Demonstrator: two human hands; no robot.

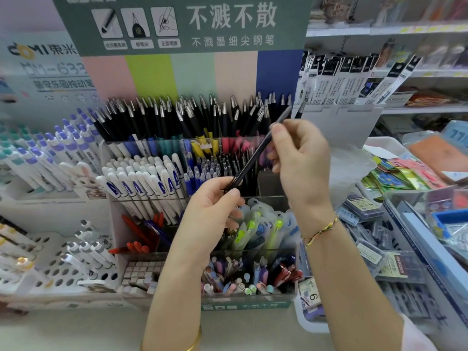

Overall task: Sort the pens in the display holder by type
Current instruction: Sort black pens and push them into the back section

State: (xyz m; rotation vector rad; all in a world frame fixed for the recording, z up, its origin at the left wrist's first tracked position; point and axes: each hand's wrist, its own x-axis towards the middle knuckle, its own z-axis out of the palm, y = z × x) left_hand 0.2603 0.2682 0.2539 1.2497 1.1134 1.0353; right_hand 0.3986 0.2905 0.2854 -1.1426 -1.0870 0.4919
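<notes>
A slim black pen [255, 155] slants up to the right in front of the tiered clear display holder [106, 158]. My left hand [215, 206] pinches its lower end. My right hand [298, 158] pinches its upper part, and the blurred tip shows above the fingers. Behind the pen, the holder's top row is packed with black silver-tipped pens [182, 115]. White capped pens [141, 181] and blue pens [200, 171] fill the middle row. Red pens [141, 236], packaged green pens [253, 229] and mixed pastel pens [243, 277] sit lower down.
White and purple pens [63, 148] stand in a rack at the left, with a perforated white pen stand [53, 264] below it. Hanging refill packs [349, 79] are at the upper right. Trays of stationery packs [405, 224] crowd the right side.
</notes>
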